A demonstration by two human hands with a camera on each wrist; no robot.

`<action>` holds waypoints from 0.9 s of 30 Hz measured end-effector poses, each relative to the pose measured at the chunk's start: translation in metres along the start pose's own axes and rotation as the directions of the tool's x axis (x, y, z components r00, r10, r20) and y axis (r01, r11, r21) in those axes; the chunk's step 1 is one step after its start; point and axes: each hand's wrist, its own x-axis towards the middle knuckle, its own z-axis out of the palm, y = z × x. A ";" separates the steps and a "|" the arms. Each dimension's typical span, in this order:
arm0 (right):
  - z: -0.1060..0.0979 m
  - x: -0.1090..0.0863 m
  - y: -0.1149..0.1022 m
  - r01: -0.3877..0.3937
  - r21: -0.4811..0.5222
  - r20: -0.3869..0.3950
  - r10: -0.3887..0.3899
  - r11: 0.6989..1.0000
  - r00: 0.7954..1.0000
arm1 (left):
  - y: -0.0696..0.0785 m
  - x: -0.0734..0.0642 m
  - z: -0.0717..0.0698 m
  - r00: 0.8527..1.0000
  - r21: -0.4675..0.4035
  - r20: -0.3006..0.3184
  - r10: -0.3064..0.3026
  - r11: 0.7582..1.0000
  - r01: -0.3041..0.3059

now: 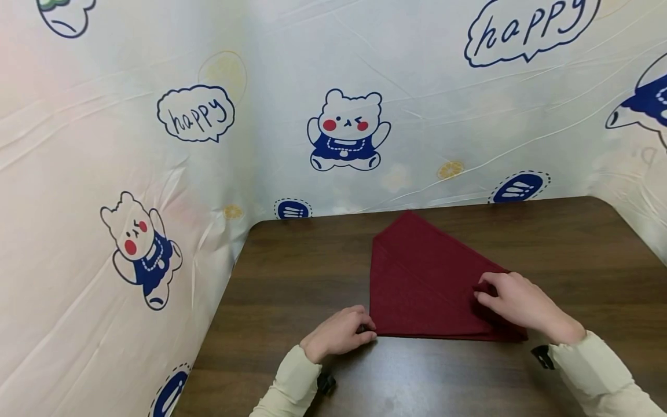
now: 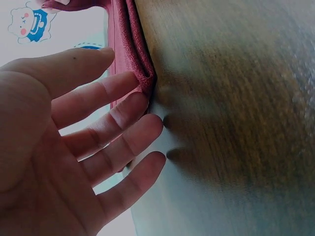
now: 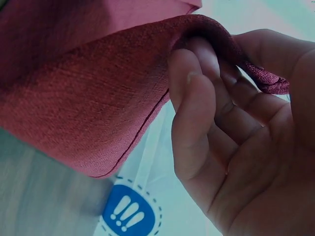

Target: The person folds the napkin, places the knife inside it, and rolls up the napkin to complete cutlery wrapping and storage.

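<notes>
A dark red cloth (image 1: 422, 284) lies folded on the wooden table, its far end narrowing to a point. My right hand (image 1: 521, 301) pinches a lifted corner flap on the cloth's right side. In the right wrist view, the raised cloth (image 3: 98, 98) drapes over the curled fingers of the right hand (image 3: 231, 123), the thumb pressing from the other side. At the near left corner, my left hand (image 1: 341, 331) rests by the cloth. The left wrist view has the left hand (image 2: 98, 132) with fingers loosely extended, fingertips touching the folded cloth edge (image 2: 130, 44) and the tabletop.
The brown wooden table (image 1: 292, 266) has rounded far corners. A white curtain (image 1: 281, 69) with bear drawings and "happy" lettering hangs behind it and along the left side. A black strap piece (image 1: 326, 383) sits under the left wrist, another black piece (image 1: 543, 357) by the right cuff.
</notes>
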 end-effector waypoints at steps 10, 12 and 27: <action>0.010 0.009 -0.024 0.080 0.045 -0.016 -0.079 0.996 0.997 | 0.008 0.004 -0.003 0.999 0.025 -0.037 -0.005 1.000 0.006; 0.013 0.011 -0.028 0.091 0.054 -0.024 -0.090 0.994 0.996 | 0.010 0.006 -0.003 0.999 0.028 -0.043 -0.003 1.000 0.004; 0.034 0.021 -0.055 0.085 0.073 -0.051 -0.082 0.994 0.995 | 0.022 0.022 -0.002 0.990 -0.078 -0.138 0.023 0.996 -0.034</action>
